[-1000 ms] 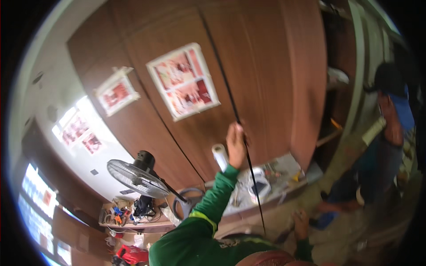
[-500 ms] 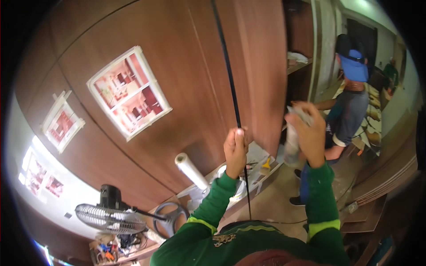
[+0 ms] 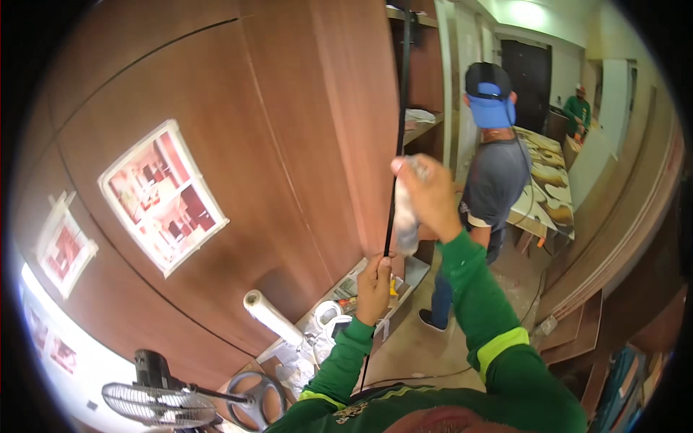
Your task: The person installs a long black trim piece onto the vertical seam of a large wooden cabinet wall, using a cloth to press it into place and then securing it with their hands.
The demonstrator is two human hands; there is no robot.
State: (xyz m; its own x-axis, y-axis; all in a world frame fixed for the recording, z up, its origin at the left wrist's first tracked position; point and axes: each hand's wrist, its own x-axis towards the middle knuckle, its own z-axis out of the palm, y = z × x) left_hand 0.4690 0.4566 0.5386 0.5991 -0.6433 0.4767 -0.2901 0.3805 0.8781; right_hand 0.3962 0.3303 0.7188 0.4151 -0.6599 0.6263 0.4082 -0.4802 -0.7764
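A long, thin black strip runs upright in front of me, from the top of the view down toward my body. My left hand is closed round its lower part. Higher up, my right hand grips a crumpled whitish rag, its lower end hanging beside the strip. The thumb and fingertips of that hand are at the strip; whether the rag wraps round it is hidden. Behind the strip stands a wood-look panel wall.
Printed pictures are taped to the panels. A low bench carries a plastic film roll and tape rolls. A fan stands lower left. One person is close on the right, another farther back. A cable crosses the floor.
My right hand has come left with the rag, from apart to the strip. My left hand still grips the strip and sits lower in view. The view has swung right.
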